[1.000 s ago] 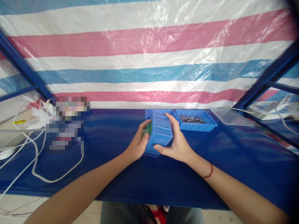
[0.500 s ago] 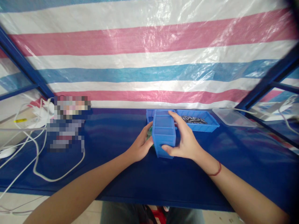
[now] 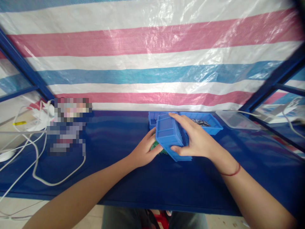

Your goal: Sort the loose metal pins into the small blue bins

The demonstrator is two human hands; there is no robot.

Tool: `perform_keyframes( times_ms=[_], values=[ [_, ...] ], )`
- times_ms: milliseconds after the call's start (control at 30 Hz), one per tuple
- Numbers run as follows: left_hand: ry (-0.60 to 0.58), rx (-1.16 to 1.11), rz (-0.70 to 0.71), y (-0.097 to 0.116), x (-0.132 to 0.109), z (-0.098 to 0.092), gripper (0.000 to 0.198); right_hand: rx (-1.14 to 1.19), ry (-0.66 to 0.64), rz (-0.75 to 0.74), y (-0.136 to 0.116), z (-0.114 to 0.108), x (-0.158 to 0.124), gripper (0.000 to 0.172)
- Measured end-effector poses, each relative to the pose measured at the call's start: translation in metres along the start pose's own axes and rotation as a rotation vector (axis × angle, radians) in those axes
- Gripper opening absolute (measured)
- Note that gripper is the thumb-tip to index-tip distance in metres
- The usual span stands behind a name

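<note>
My right hand (image 3: 195, 138) grips a blue plastic bin (image 3: 168, 135), thumb on the near side and fingers over the far edge. The bin is tipped, with its base toward me and to the left; its inside is hidden. Just left of it, my left hand (image 3: 145, 149) curls its thumb and fingers around something green (image 3: 154, 145), partly covered by the hand and the bin. I cannot make out what the green thing is. Behind stand two more blue bins: one on the left (image 3: 152, 119), mostly hidden, and one on the right (image 3: 214, 127) with small metal pieces (image 3: 202, 122).
A clear plastic lid or tray (image 3: 238, 121) lies at the back right. White cables (image 3: 35, 159) loop over the left of the blue table (image 3: 119, 187), beside a blurred-out patch. Blue frame posts and a striped sheet (image 3: 152, 76) enclose the back.
My right hand has turned the bin, swinging its lower end to the right. More of the green thing shows below my left thumb. The left hand has hardly moved.
</note>
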State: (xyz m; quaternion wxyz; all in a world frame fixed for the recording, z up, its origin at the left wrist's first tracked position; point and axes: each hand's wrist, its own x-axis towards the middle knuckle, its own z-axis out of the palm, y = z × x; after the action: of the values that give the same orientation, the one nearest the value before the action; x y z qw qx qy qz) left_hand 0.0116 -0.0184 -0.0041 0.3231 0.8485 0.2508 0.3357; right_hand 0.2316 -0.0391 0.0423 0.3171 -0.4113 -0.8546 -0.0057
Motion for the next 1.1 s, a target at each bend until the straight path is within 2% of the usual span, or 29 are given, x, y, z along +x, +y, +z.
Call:
perform_keyframes(
  times_ms=[133, 333, 533, 633, 733, 933, 1100],
  values=[
    [-0.061, 0.07, 0.01, 0.006, -0.001, 0.0, 0.051, -0.03, -0.046, 0.035, 0.0, -0.005, 0.0, 0.096],
    [-0.126, 0.227, -0.008, 0.005, -0.004, 0.001, 0.042, -0.099, -0.085, 0.068, 0.0, -0.012, -0.002, 0.094],
    [-0.048, 0.184, -0.044, 0.0, -0.002, 0.002, 0.034, -0.153, -0.085, 0.095, 0.006, -0.021, -0.004, 0.091],
    [-0.005, 0.168, -0.051, -0.001, -0.003, 0.002, 0.031, -0.163, -0.023, 0.087, 0.013, -0.026, -0.006, 0.091],
    [0.019, 0.185, -0.022, 0.0, -0.005, 0.002, 0.041, -0.162, 0.062, 0.077, 0.02, -0.033, -0.01, 0.092],
    [-0.094, 0.388, -0.068, 0.006, -0.007, 0.003, 0.038, -0.166, 0.261, 0.084, 0.024, -0.043, -0.014, 0.09],
    [-0.098, 0.51, -0.044, 0.007, -0.008, 0.005, 0.039, -0.15, 0.436, 0.081, 0.023, -0.047, -0.016, 0.092]
  ],
)
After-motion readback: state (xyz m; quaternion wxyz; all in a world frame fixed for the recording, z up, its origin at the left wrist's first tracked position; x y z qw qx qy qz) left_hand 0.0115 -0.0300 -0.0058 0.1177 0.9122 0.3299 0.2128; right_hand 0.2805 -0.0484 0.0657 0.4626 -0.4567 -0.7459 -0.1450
